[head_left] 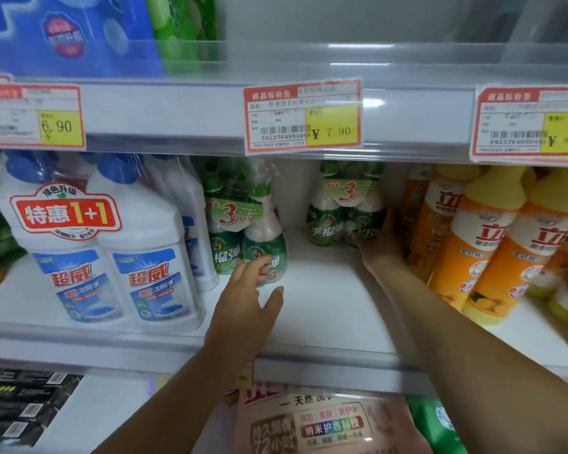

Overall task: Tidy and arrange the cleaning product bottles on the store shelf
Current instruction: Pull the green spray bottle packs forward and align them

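- White shelf (325, 309) lay bare between green bottle packs.
- Left hand (246, 309) was spread loose, fingertips touching the front green pack (248, 231).
- Right hand (379, 244) cupped the rear green pack (346, 208), deep beside orange bottles (486, 244); whether it gripped, I cannot tell.
- Judged step: aligning packs; next, draw the rear one forward.

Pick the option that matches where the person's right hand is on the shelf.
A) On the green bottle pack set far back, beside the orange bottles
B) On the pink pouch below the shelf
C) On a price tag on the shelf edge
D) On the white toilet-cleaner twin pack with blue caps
A: the right hand reaches deep into the shelf and rests against the rear green bottle pack, just left of the orange bottles.
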Demonstrator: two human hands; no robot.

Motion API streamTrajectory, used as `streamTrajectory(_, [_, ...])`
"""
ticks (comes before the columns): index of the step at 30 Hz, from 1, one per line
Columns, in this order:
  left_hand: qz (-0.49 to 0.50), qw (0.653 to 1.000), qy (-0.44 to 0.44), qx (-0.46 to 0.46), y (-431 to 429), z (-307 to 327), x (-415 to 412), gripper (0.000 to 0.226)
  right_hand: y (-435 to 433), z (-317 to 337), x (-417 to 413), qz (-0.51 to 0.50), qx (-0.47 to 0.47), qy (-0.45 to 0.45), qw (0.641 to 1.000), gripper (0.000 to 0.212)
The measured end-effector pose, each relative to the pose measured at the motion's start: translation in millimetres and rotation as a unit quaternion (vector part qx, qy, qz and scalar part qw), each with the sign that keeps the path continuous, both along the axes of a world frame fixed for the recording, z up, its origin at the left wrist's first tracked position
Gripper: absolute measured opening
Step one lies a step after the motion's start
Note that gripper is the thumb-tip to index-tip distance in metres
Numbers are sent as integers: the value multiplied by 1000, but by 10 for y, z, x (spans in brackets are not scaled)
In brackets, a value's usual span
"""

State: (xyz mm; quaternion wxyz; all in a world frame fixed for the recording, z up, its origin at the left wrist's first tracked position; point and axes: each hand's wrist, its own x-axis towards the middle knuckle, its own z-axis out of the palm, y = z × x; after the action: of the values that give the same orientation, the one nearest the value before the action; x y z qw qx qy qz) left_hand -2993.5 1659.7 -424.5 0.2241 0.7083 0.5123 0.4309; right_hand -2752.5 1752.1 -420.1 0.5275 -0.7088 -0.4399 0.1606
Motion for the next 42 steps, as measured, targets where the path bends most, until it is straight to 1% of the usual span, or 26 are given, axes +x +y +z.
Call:
streamTrajectory(1, [3, 1000, -8, -3, -4, 3, 1, 48, -43, -11, -61, -28, 3, -11, 1000, 81])
streamTrajectory(3, [7, 1000, -24, -9, -4, 6, -4, 48, -151, -39, -240, -71, 6, -71, 995, 89])
streamTrajectory(6, [8, 999, -44, -12, -8, 4, -16, 48, -240, -80, -553, -48, 7, -39, 998, 107])
streamTrajectory(9, [8, 998, -66, -5, -21, 6, -41, 48, -176, -87, -755, -33, -35, -37, 998, 117])
streamTrajectory(11, [6, 997, -72, -5, -28, 10, -62, 49, -97, -53, -819, -50, -41, -21, 998, 122])
streamTrajectory(13, [2, 997, -73, -7, -31, 14, -85, 49, -38, -38, -856, -82, -50, -38, 995, 126])
streamTrajectory(19, [-3, 998, -66, -5, -18, 12, -113, 50, 112, -140, -836, -174, -64, -57, 981, 125])
streamTrajectory(28, [-1, 997, -78, -9, -6, 4, -107, 49, 166, -178, -862, -223, -34, -77, 971, 128])
streamTrajectory(35, [2, 996, -84, -12, -29, 8, -127, 49, 111, -126, -827, -225, -46, -67, 971, 125])
streamTrajectory(37, [0, 996, -88, -16, -44, 21, -125, 49, 47, -79, -830, -211, -47, -52, 975, 121])
streamTrajectory(39, [-4, 996, -90, -16, -58, 38, -134, 49, -60, -26, -863, -165, -30, -42, 985, 113])
streamTrajectory(41, [-2, 997, -76, -10, -77, 49, -151, 50, -263, 32, -964, -70, 31, -53, 996, 99])
streamTrajectory(42, [3, 998, -70, -8, -85, 52, -163, 51, -374, 51, -1020, 6, 53, -34, 998, 96])
